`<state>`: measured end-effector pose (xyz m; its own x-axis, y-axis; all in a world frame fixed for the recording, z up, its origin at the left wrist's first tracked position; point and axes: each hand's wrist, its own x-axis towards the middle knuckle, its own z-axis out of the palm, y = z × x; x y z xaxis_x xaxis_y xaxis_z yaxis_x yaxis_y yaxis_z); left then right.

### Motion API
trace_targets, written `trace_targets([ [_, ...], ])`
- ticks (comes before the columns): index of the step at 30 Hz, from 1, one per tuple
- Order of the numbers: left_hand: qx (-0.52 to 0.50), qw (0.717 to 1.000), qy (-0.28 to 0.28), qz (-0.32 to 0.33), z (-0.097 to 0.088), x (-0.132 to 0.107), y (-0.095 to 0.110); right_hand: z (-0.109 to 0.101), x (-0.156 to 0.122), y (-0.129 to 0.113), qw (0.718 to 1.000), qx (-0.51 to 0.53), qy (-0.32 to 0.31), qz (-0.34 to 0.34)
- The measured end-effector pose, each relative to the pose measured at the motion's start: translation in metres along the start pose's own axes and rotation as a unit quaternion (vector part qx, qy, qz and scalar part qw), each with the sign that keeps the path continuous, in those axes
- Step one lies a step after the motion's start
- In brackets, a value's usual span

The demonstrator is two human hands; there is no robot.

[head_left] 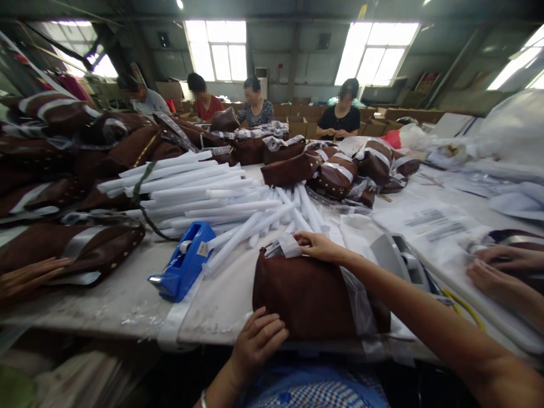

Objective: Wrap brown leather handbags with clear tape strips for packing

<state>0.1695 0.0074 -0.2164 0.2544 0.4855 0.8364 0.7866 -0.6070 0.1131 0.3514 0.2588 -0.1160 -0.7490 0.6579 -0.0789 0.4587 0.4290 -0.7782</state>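
Note:
A brown leather-like bag (pixel 301 297) lies on its side at the table's front edge, right before me. Clear wrap bands its right part, and a white wrapping strip (pixel 289 246) sits at its upper left end, over what looks like a metal fitting. My right hand (pixel 317 247) reaches across the bag, its fingers closed on that strip. At the bag's lower left corner, my left hand (pixel 260 340) grips the edge with curled fingers; the thumb is hard to make out.
A blue tape dispenser (pixel 185 263) stands to the left, a grey tape dispenser (pixel 399 260) to the right. Behind are white paper rolls (pixel 204 190) and piled brown bags (pixel 340 170). Co-workers' hands (pixel 34 275) show at both sides; several people sit across the table.

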Motion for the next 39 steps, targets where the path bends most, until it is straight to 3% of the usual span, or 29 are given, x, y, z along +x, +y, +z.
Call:
trace_targets([
  [5, -0.012, 1.0, -0.001, -0.006, 0.001, 0.01, 0.003, -0.007, -0.008, -0.013, 1.0, -0.015, -0.009, 0.002],
  [12, -0.011, 1.0, -0.015, 0.001, 0.0, 0.022, 0.01, -0.009, -0.018, -0.03, 0.991, -0.099, -0.085, -0.03],
  [19, 0.015, 1.0, -0.005, 0.011, 0.01, 0.015, 0.019, 0.008, 0.017, -0.016, 0.996, -0.06, -0.028, -0.052],
  [22, 0.021, 1.0, -0.005, 0.0, 0.015, 0.011, 0.02, 0.011, 0.013, -0.026, 0.996, -0.014, -0.026, -0.087],
  [25, 0.03, 0.999, -0.012, -0.011, 0.016, 0.012, 0.021, 0.015, -0.025, -0.045, 0.992, 0.005, 0.004, -0.128],
  [29, 0.04, 0.999, -0.027, -0.012, 0.016, 0.015, 0.022, 0.04, -0.12, -0.049, 0.956, -0.037, 0.13, -0.26],
  [31, 0.049, 0.998, -0.035, -0.012, 0.016, 0.016, 0.022, 0.064, -0.167, -0.032, 0.934, -0.047, 0.173, -0.308],
  [34, 0.077, 0.997, -0.029, -0.007, 0.018, 0.016, 0.023, 0.102, -0.213, 0.01, 0.919, -0.17, 0.167, -0.314],
  [37, 0.094, 0.995, -0.013, -0.001, 0.02, 0.018, 0.024, 0.131, -0.223, 0.048, 0.904, -0.3, 0.132, -0.274],
  [39, 0.1, 0.995, -0.007, 0.001, 0.021, 0.02, 0.025, 0.141, -0.217, 0.061, 0.896, -0.322, 0.145, -0.268],
])
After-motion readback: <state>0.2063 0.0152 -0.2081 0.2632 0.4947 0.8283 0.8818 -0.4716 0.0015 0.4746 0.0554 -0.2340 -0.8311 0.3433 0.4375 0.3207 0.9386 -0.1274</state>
